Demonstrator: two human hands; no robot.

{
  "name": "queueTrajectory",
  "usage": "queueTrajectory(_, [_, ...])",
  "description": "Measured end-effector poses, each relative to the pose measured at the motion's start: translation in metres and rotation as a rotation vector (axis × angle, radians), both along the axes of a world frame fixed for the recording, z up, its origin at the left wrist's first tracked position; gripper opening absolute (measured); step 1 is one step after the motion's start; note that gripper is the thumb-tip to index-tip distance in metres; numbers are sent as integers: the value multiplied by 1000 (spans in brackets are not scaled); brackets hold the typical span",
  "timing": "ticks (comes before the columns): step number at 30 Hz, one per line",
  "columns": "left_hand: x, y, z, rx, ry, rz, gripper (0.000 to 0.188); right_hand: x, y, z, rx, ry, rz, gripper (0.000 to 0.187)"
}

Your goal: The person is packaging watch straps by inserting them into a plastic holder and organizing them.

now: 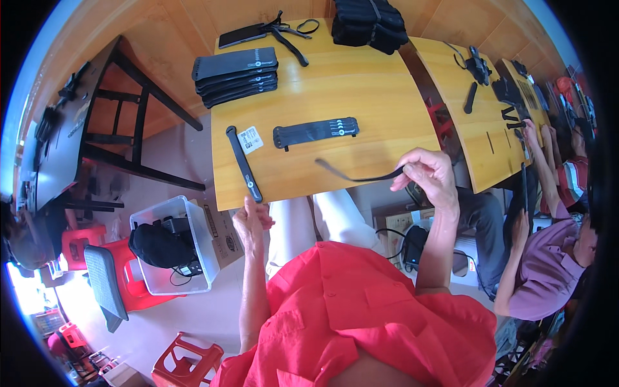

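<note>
My left hand [252, 219] is at the table's front edge, its fingers closed at the near end of a flat black strap [242, 160]. That strap lies lengthwise on the wood, a small pale mark by its near end. Raised over the right front edge, my right hand [428, 175] pinches a thin dark strap [361, 179] between thumb and fingers. Its free end stretches left and curves up. Between and beyond my hands rests a black band [314, 133] with white print and small tabs below. A white printed label [250, 140] lies beside the left strap.
Stacked black bands [236, 77] stand at the far left of the table [309, 84]. Behind them are a dark flat device [242, 36] and loose straps; a black bundle [370, 26] sits farther right. A clear bin [207, 258] stands lower left. Another person [548, 264] works at right.
</note>
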State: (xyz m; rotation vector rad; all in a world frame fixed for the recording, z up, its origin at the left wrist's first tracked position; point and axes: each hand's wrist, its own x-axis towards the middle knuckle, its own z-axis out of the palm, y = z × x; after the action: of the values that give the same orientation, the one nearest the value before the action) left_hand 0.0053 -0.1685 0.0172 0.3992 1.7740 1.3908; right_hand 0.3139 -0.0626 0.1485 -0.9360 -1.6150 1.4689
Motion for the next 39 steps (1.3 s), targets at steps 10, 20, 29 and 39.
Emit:
queueTrajectory(10, [52, 19, 99, 418, 51, -930, 55, -55, -13, 15, 363, -146, 513, 8])
queueTrajectory(20, [50, 22, 83, 212, -127, -975, 17, -35, -7, -16, -170, 1, 220, 15])
queueTrajectory(29, [40, 25, 79, 113, 28, -977, 12, -44, -9, -46, -285, -52, 18, 16])
queueTrajectory(39, [-2, 47, 57, 91, -9, -707, 13, -28, 16, -84, -238, -36, -367, 9])
